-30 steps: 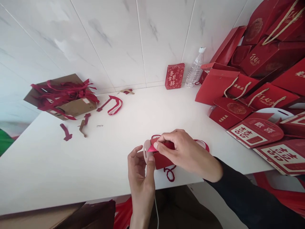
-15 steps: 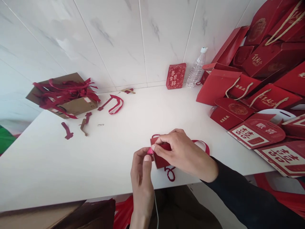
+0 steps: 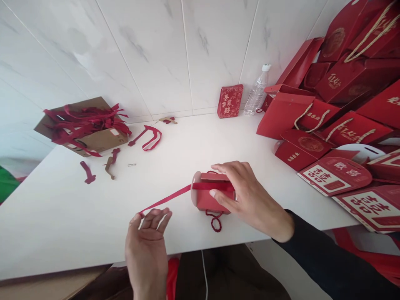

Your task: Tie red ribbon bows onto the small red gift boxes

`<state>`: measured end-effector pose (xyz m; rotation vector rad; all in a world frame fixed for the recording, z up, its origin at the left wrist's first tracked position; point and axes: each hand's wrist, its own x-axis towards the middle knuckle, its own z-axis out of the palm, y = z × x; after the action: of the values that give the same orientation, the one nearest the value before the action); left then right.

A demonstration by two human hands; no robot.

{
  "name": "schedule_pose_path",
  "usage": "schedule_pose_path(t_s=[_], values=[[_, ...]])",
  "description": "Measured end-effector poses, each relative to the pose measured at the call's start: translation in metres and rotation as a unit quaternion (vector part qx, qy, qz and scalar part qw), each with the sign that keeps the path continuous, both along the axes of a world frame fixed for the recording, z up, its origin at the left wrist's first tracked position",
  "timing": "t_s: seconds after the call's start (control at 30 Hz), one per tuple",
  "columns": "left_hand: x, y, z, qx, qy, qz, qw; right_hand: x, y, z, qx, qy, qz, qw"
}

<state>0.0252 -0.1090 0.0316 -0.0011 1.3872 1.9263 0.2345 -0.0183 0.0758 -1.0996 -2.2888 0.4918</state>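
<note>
A small red box point(image 3: 211, 202) lies on the white table, its left side flap standing up. A dark red ribbon point(image 3: 170, 197) runs along its inside and out past the left flap, drawn straight. My left hand point(image 3: 148, 246) pinches the ribbon's far end between thumb and index finger, other fingers loose. At the box's right end is my right hand point(image 3: 250, 196), thumb and index finger apart around it; its remaining fingers are partly hidden. A twisted dark red cord point(image 3: 215, 225) loops out from the box's near side.
Left, an open cardboard box point(image 3: 100, 141) overflows with ribbons. Nearby lie several flower-ended strips point(image 3: 88, 172) and a looped ribbon point(image 3: 153, 143). A small red carton point(image 3: 230, 101) and plastic bottle point(image 3: 256, 91) stand by the wall. Red gift boxes point(image 3: 328, 173) pile up at right.
My left hand has moved left, pulling a long stretch of ribbon out of the box. My right hand has shifted from the box's left edge to its right end.
</note>
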Motion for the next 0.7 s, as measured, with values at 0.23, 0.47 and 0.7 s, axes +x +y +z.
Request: schedule_pose_path(t_s=[0.23,0.47,0.7], values=[[0.012,0.005,-0.014,0.052,0.048,-0.238,0.969,-0.002,0.004,-0.005,0.021,-0.133,0.056,0.989],[0.048,0.036,0.001,0.045,0.143,-0.315,0.937,0.013,0.001,0.0,-0.023,-0.03,0.05,0.998],[0.047,0.048,0.003,0.097,0.189,-0.201,0.956,0.057,-0.018,-0.015,-0.195,0.124,-0.186,0.955]])
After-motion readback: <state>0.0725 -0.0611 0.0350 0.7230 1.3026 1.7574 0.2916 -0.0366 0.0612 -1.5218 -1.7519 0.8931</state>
